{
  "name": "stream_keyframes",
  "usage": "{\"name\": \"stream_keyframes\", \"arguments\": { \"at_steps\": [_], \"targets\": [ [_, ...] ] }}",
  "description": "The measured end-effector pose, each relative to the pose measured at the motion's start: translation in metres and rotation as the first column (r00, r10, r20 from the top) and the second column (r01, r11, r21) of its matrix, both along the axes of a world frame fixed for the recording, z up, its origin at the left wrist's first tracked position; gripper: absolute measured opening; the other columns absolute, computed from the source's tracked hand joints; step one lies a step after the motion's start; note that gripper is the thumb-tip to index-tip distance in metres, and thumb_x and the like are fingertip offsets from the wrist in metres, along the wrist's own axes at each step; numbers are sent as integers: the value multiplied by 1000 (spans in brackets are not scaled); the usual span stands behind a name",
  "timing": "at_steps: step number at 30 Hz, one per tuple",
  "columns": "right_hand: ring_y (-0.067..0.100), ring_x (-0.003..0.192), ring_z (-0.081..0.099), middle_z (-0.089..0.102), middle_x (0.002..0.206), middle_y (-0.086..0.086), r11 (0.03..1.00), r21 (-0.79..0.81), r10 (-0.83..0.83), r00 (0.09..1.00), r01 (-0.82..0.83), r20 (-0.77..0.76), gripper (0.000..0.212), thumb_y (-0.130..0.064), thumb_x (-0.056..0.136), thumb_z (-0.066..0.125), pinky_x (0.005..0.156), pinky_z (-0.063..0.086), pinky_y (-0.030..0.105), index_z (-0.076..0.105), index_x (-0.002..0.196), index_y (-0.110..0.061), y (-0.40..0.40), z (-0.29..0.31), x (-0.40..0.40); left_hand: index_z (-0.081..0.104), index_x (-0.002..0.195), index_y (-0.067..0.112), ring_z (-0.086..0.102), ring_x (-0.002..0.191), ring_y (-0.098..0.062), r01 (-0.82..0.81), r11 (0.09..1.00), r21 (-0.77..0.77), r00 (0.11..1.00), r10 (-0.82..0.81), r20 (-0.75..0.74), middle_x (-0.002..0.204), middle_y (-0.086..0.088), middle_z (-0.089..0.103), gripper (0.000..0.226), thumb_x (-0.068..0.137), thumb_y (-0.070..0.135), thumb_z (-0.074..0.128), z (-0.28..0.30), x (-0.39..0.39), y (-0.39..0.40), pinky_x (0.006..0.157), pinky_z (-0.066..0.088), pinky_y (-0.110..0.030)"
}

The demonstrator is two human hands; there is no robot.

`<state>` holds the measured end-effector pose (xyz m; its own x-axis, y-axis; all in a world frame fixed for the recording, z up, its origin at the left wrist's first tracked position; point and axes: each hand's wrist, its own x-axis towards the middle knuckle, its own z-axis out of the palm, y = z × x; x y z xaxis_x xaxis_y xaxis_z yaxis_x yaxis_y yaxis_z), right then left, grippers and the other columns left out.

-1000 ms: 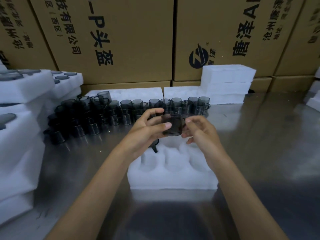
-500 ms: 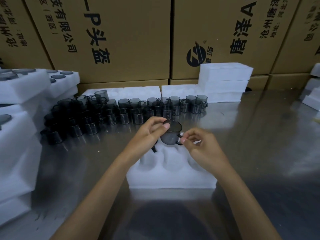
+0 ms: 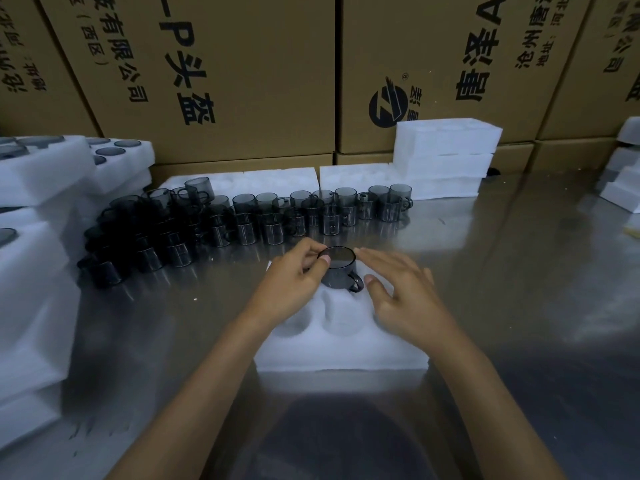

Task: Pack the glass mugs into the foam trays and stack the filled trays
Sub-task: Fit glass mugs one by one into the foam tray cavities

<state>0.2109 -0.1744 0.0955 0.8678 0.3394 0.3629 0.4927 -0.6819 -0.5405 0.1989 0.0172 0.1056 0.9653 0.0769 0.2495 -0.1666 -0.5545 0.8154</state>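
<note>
Your surface: shiny steel table [image 3: 519, 306] | near centre: white foam tray with round pockets [image 3: 339, 351] | far centre-left: cluster of smoky grey glass mugs [image 3: 242, 220] | far: flat white foam trays [image 3: 242, 180], stacked white foam blocks [image 3: 446, 154] | left: piled filled foam trays [image 3: 34, 271]

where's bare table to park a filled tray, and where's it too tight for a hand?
Free: steel table right of the foam tray, out to the foam pieces at the right edge; also the near strip before the tray. Crowded: loose glass mugs fill the far-left, against the filled tray stacks. The left hand holds a mug, right hand alongside.
</note>
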Motion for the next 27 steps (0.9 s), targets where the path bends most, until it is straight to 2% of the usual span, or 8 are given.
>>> {"name": "stream_keyframes", "arguments": {
  "at_steps": [5,7,10,14,17,19,22,27],
  "targets": [
    [8,137,32,52,144,-15,997,-62,-46,999,47,21,42,-24,99,51,101,17,30,56,139,-35,-4,-6,5,62,124,20,57,74,16,11,990,138,1000,-13,12,111,14,71,27,100,26,54,-4,0,1,68,39,-3],
    [10,136,33,54,142,-11,996,-73,-50,998,52,25,41,-21,98,51,101,18,30,60,136,-33,-5,-8,7,61,127,21,57,73,16,26,981,193,999,-30,16,114,14,69,28,100,26,53,-6,0,0,68,38,-1],
    [11,135,34,55,141,-8,997,-64,-51,998,53,39,44,-13,95,51,94,17,25,63,132,-32,-6,-10,9,61,130,22,61,99,6,23,979,205,999,-28,18,125,8,67,31,100,27,53,-7,1,1,78,38,0],
    [13,138,31,52,145,-7,992,-114,-46,998,51,43,50,-10,92,47,96,18,29,63,132,-34,-8,-12,10,59,135,25,39,140,-9,-32,947,318,999,32,6,143,3,55,36,100,30,52,-9,1,-1,108,26,-21],
    [13,145,19,39,155,-9,989,-133,-72,997,66,-36,51,-11,94,43,111,17,39,61,132,-40,-5,-15,10,52,140,34,20,149,-14,-67,796,601,997,75,11,156,11,36,40,102,39,41,-13,2,-2,119,10,-37],
    [11,149,10,28,160,-10,999,-25,-46,987,42,-154,52,-10,97,41,120,11,44,61,125,-50,-6,-13,9,52,137,38,24,147,-15,-72,791,608,994,103,-18,153,15,40,38,102,43,40,-12,2,-1,121,6,-48],
    [8,150,7,27,161,-9,967,253,92,938,-5,-335,50,-4,100,43,120,5,29,60,116,-49,-9,-6,6,55,130,41,39,133,-14,-68,828,557,995,99,-25,136,17,54,33,100,43,43,-10,3,1,116,13,-50],
    [4,139,35,46,147,-10,861,504,165,898,70,-408,38,-1,95,56,110,29,24,74,113,-29,-7,2,2,60,109,50,47,117,-10,-86,844,530,990,132,-50,106,20,62,18,93,45,53,-2,3,14,99,19,-40]
  ]
}}
